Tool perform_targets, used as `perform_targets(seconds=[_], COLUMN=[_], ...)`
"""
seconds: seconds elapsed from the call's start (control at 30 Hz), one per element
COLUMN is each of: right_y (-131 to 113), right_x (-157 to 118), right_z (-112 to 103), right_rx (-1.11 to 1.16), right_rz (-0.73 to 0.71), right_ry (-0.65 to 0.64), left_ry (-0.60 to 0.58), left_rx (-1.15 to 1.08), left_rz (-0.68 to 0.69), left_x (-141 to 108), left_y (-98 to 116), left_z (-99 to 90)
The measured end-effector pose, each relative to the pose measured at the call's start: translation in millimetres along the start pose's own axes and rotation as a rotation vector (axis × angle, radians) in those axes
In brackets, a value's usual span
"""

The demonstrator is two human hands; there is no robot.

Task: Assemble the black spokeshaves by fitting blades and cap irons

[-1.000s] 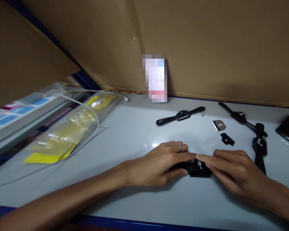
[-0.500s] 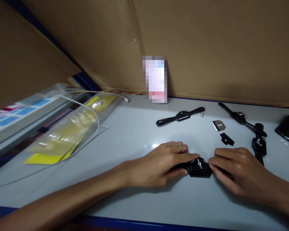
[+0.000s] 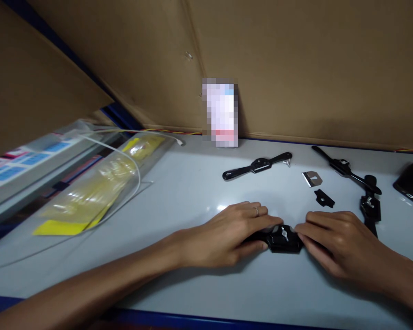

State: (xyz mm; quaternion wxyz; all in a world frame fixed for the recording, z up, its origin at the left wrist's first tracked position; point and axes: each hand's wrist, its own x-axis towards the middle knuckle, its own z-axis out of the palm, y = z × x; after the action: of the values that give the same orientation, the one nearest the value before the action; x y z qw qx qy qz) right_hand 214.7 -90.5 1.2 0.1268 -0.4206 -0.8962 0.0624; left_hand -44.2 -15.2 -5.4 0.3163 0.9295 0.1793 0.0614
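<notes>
A black spokeshave [image 3: 285,242] with a silver wing screw on its middle lies low over the table between my hands. My left hand [image 3: 239,233], wearing a ring, is closed around its left handle, the index finger reaching to the body's top edge. On the other side my right hand [image 3: 337,240] grips the right handle, which its fingers mostly hide. Just beyond the right hand lie a black cap plate [image 3: 324,199] and a metal blade [image 3: 312,178] with a keyhole slot.
Farther back rests another spokeshave [image 3: 261,166], a loose wing screw [image 3: 287,162] beside it. Two more spokeshaves [image 3: 344,168] lie at the right, near a dark glossy object [image 3: 411,183]. A blurred phone-like screen [image 3: 220,112] leans on the cardboard. Plastic bags [image 3: 99,183] and a white cable [image 3: 139,172] occupy the left.
Both hands keep their hold on the spokeshave. My right fingertips have shifted slightly left along the top edge of its body. The view has moved a touch; other things stay put.
</notes>
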Motion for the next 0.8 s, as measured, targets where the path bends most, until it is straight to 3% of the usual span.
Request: perform_targets(seconds=[0.8], right_y=[4.3], right_x=[3.3], right_z=[-0.4], right_rx=[0.077], right_rz=[0.049], right_ry=[-0.039], left_ry=[0.078], left_rx=[-0.029], left_rz=[0.035], left_x=[-2.1], left_y=[-4.0], left_z=[5.2])
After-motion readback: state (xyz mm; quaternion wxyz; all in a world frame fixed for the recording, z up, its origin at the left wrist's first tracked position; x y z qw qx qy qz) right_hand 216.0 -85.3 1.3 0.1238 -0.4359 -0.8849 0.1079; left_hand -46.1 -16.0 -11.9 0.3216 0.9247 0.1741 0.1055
